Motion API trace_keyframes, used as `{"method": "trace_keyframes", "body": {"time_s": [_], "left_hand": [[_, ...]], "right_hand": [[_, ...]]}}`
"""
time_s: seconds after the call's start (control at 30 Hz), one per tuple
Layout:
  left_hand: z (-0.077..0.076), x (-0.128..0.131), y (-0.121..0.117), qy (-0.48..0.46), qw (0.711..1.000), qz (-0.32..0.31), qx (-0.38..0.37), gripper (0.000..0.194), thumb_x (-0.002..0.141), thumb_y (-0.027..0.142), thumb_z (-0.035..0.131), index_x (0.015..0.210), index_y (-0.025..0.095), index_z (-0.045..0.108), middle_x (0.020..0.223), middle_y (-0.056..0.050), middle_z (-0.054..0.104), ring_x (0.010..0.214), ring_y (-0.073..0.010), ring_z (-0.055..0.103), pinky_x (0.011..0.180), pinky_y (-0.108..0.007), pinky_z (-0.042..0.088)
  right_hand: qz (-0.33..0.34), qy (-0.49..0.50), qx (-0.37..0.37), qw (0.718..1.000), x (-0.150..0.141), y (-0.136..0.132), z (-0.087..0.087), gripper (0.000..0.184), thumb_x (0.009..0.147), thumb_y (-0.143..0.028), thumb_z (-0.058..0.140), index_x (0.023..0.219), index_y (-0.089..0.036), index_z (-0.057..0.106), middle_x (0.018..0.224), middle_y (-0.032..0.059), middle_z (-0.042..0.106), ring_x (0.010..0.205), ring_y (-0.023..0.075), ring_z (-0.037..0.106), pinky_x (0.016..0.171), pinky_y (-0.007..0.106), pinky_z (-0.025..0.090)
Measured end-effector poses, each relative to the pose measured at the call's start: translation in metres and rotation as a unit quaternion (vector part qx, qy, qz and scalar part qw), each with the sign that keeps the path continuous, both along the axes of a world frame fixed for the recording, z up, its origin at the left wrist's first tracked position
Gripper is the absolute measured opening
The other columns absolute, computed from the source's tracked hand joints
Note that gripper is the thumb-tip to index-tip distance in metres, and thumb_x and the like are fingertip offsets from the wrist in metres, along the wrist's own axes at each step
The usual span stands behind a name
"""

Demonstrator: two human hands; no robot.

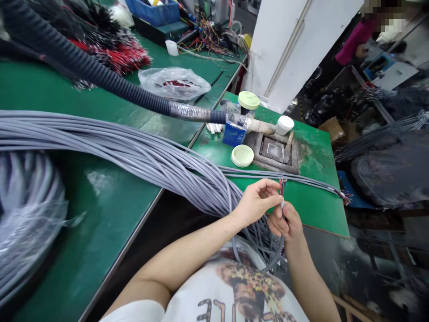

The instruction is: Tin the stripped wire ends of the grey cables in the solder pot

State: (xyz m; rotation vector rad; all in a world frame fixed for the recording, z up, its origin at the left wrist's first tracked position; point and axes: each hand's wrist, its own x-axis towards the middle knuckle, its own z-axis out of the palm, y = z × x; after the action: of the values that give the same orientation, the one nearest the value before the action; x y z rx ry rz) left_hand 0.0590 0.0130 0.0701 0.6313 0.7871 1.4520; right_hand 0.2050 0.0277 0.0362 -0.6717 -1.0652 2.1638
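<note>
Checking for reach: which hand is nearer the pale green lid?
The left hand is nearer, below the pale green lid; the right hand is farther, lower and to its right.

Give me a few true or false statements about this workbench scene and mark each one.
1. The left hand and right hand hold thin coloured wires. True.
2. The pale green lid sits on the white cup. False: the pale green lid lies on the green bench, apart from the white cup.
3. A clear plastic bag lies on a green bench. True.
4. The gray cables are coiled inside a blue crate. False: they lie in a long bundle across the bench.
</note>
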Motion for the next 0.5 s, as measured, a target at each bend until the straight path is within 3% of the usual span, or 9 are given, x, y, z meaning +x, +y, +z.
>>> {"method": "trace_keyframes", "body": {"time_s": [0.27, 0.5], "left_hand": [[-0.0041, -0.005, 0.0006, -0.015, 0.999, -0.027, -0.011, 0.029, 0.062, 0.03, 0.08, 0.076, 0.013, 0.062, 0.064, 0.002, 0.06, 0.058, -0.008, 0.055, 0.063, -0.023, 0.042], [-0.0034, -0.0043, -0.0002, -0.035, 0.998, 0.017, -0.055, 0.024, 0.06, 0.028, 0.081, 0.067, 0.013, 0.064, 0.063, 0.001, 0.063, 0.058, -0.0077, 0.054, 0.063, -0.022, 0.043]], "right_hand": [[0.024, 0.011, -0.004, 1.0, -0.0051, 0.0009, -0.0012, 0.037, 0.085, -0.051, 0.056, 0.066, -0.02, 0.052, 0.029, -0.0144, 0.026, 0.02, 0.0037, 0.012, 0.026, 0.016, 0.027], [0.0, -0.003, 0.003, 1.0, -0.0081, -0.0004, -0.0033, 0.036, 0.085, -0.051, 0.056, 0.066, -0.021, 0.051, 0.029, -0.0145, 0.025, 0.021, 0.0041, 0.011, 0.026, 0.016, 0.026]]}}
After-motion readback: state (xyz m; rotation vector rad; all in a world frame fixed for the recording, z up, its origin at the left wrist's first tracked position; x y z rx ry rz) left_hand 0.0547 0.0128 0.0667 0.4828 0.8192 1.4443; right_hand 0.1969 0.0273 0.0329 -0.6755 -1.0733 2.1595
